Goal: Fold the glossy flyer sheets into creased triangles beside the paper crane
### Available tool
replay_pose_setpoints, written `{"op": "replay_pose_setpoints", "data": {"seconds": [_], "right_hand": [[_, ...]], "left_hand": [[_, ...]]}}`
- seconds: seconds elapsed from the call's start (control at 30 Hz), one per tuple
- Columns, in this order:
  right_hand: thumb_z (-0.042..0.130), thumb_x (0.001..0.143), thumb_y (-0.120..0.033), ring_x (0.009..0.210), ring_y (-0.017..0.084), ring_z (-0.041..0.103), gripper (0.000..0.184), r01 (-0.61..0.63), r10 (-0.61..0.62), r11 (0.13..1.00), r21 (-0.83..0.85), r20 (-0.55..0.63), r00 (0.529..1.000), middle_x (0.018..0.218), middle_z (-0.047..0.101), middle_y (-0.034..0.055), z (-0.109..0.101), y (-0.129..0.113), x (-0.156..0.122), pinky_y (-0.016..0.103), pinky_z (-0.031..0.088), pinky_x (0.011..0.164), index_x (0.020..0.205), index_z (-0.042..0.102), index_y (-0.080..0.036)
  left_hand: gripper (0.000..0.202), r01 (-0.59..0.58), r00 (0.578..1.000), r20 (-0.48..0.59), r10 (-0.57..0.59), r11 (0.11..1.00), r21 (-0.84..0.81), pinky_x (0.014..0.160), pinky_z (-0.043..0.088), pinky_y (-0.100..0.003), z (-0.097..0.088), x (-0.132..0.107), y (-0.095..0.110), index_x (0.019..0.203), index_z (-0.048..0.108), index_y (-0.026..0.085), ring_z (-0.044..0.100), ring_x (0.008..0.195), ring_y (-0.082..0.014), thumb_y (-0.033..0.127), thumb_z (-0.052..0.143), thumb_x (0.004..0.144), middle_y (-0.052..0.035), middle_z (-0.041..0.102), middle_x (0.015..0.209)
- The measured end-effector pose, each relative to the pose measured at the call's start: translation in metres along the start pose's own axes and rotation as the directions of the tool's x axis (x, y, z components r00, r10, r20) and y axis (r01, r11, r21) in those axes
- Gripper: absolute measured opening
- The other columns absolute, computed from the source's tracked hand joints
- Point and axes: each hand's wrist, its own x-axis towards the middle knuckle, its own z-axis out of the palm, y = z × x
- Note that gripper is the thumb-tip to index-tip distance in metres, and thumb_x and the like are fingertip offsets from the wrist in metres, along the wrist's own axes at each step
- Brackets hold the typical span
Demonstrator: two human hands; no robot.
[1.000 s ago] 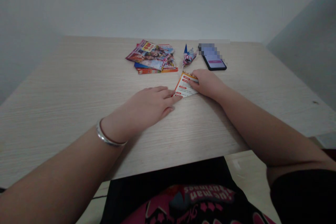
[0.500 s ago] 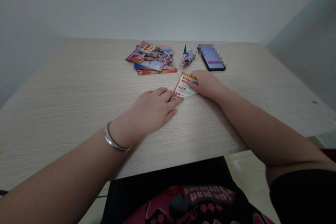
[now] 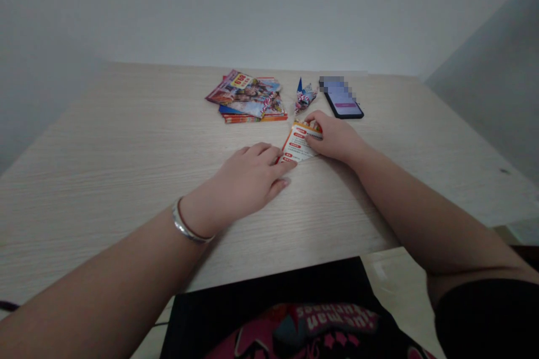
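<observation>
- The printed leaflet (image 3: 300, 143) lay between the worktop's (image 3: 126, 146) near and far edges.
- Left hand (image 3: 250, 176): spread, fingertips on its near-left corner.
- Right hand (image 3: 337, 136): pinching its right edge, sensibly; paper seemed light, easily creased.

Red digits on booklet (image 3: 252, 102), print on paper (image 3: 298, 147) and shirt (image 3: 337, 318), hardly legible

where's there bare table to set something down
Bare tabletop lies left of the magazines and left hand, and right of the phone, beyond the right forearm. A smaller patch lies between both forearms, nearer than the printed sheet. Crowded: around that sheet, with right hand, folded paper, magazines and phone close by.
</observation>
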Motion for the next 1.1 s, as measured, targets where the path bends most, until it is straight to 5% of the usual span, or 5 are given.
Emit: {"op": "replay_pose_setpoints", "data": {"seconds": [0.17, 0.3, 0.9, 1.1], "right_hand": [[0.045, 0.105, -0.053, 0.1, 0.031, 0.073, 0.041, -0.178, 0.178, 0.979, -0.103, -0.017, 0.984, 0.11, 0.08, 0.013, 0.0, -0.014, 0.003, 0.035, 0.045, 0.072, 0.113, 0.071, -0.022], [0.056, 0.099, -0.056, 0.102, 0.032, 0.073, 0.038, -0.254, 0.255, 0.958, -0.133, -0.005, 0.967, 0.112, 0.081, 0.0132, 0.002, -0.017, 0.009, 0.036, 0.045, 0.071, 0.11, 0.072, -0.023], [0.047, 0.103, -0.039, 0.099, 0.029, 0.072, 0.037, -0.178, 0.185, 0.965, -0.192, 0.017, 0.983, 0.113, 0.079, 0.0163, -0.001, -0.017, 0.013, 0.035, 0.043, 0.069, 0.095, 0.077, -0.017], [0.05, 0.103, -0.038, 0.089, 0.024, 0.068, 0.034, -0.129, 0.125, 0.981, -0.144, -0.04, 0.991, 0.102, 0.078, 0.0136, 0.003, -0.011, 0.01, 0.034, 0.04, 0.07, 0.091, 0.074, -0.017]], "left_hand": [[0.044, 0.001, 1.0, 0.007, -0.001, 1.0, -0.001, 0.107, 0.051, -0.054, -0.002, 0.0, 0.0, 0.147, 0.061, 0.024, 0.057, 0.128, -0.036, 0.04, 0.044, 0.11, -0.0153, 0.063, 0.137], [0.044, 0.012, 1.0, 0.016, -0.012, 1.0, -0.006, 0.108, 0.05, -0.055, -0.003, 0.001, 0.002, 0.147, 0.061, 0.024, 0.057, 0.128, -0.0364, 0.04, 0.043, 0.11, -0.0151, 0.063, 0.137], [0.036, -0.018, 0.996, -0.09, 0.016, 1.0, -0.015, 0.106, 0.05, -0.051, 0.004, 0.001, -0.002, 0.137, 0.067, 0.025, 0.059, 0.123, -0.0331, 0.039, 0.049, 0.108, -0.0124, 0.067, 0.132], [0.037, -0.055, 0.991, -0.127, 0.047, 0.997, -0.059, 0.118, 0.043, -0.053, 0.01, 0.0, -0.003, 0.136, 0.065, 0.017, 0.054, 0.14, -0.0344, 0.035, 0.052, 0.108, -0.0175, 0.06, 0.149]]}}
